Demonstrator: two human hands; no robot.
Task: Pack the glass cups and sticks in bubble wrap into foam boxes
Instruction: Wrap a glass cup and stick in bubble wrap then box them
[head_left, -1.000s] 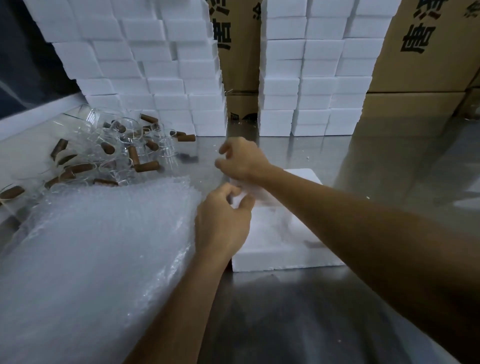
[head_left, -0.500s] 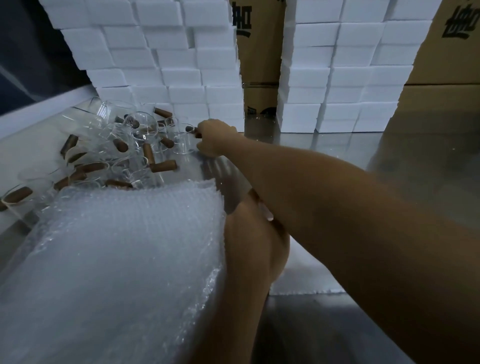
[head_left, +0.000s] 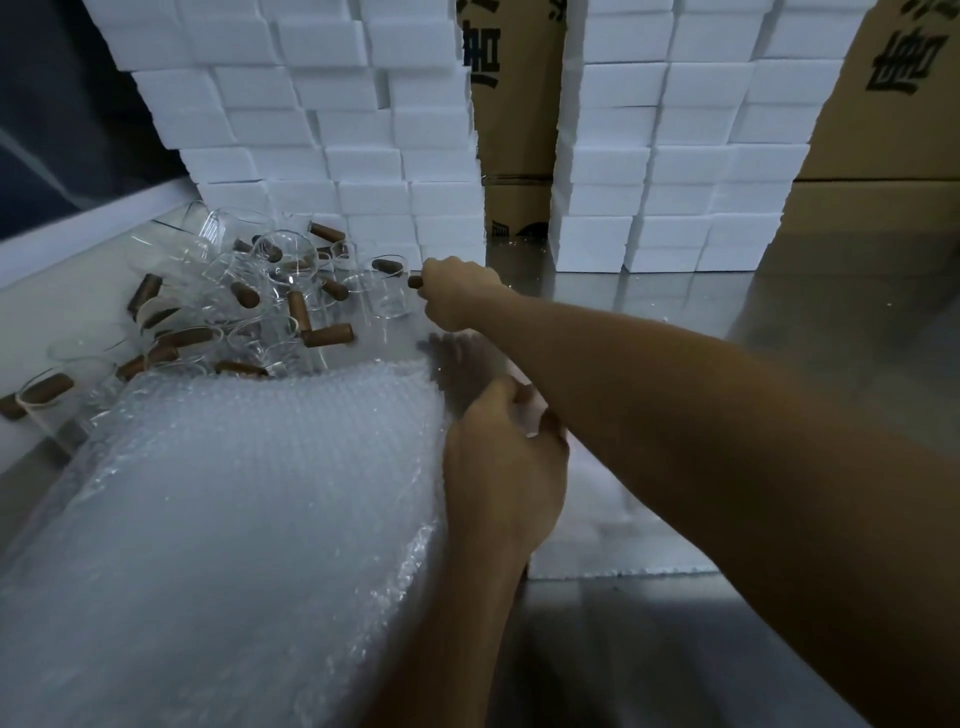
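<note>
Head view, right hand (head_left: 457, 299) gripping glass cup's (head_left: 390, 291) wooden handle, left hand (head_left: 504, 462) pinching bubble wrap (head_left: 234, 519) edge

At ten o'clock a heap of glass cups (head_left: 280, 270) with brown sticks (head_left: 328, 335) is seen on the steel desk (head_left: 675, 312). One stick's end is gripped by the right hand (head_left: 457, 299), just beside a cup. A bubble wrap stack (head_left: 234, 519) fills seven o'clock; its right edge is pinched by the left hand (head_left: 506, 462). A foam box (head_left: 597, 525) lies under the right forearm. Stacked foam boxes (head_left: 311, 114) and cartons (head_left: 878, 218) are ranged at twelve o'clock.
</note>
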